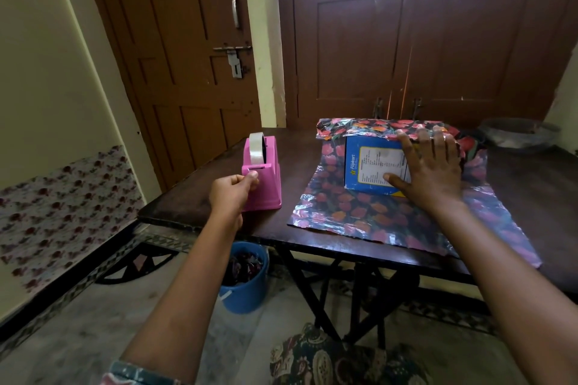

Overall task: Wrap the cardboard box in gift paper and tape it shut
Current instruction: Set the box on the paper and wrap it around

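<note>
A blue cardboard box (369, 166) with a white label lies on a sheet of dark floral gift paper (350, 212) spread over the table. The paper's far edge is folded up over the box's back. My right hand (428, 169) lies flat on the box, fingers spread, pressing that fold down. A pink tape dispenser (266, 184) with a clear tape roll (257, 147) stands to the left of the paper. My left hand (233, 191) pinches the tape end at the dispenser's front cutter.
The dark wooden table (194, 200) has its near-left corner by the dispenser. A blue bucket (247, 278) with scraps stands on the floor under that edge. A grey bowl (519, 134) sits at the far right. Brown doors stand behind.
</note>
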Available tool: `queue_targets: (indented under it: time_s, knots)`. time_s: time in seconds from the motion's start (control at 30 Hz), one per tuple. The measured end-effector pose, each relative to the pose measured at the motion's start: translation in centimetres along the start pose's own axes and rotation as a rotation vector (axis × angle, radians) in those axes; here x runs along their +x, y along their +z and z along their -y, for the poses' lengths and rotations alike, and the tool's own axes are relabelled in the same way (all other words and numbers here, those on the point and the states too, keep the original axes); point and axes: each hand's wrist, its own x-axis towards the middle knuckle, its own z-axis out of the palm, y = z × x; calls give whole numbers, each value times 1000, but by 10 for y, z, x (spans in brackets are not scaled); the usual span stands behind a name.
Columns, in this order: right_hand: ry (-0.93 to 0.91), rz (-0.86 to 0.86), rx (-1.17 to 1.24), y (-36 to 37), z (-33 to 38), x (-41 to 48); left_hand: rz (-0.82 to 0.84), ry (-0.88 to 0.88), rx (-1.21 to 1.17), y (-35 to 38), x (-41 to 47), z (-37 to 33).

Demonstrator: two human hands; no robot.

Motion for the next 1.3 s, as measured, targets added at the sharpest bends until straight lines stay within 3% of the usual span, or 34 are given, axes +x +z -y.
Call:
queue_targets:
  time_s: [0.2,0.33,0.43,0.5,0.6,0.73,0.9,1.3]
  knots:
    - [5,11,7,0,0,-1,-25,98,160,-1,5,7]
    - [12,36,-1,-3,0,-1,-51,221,519,-8,13,1]
    - [12,38,-4,-4,0,1,-10,177,700,-21,14,0]
    - [11,34,-14,-4,0,1,96,135,605,-24,6,0]
    - [23,50,-31,-7,1,1,249,220,270,-9,-15,-12]
    - [44,80,-58,-13,1,2,427,278,38,56,-32,-38]
    - [31,1,-88,-12,0,2,492,206,-191,150,-36,-60]
    - [12,-82,-98,-4,2,-3,413,282,95,205,-18,-57]
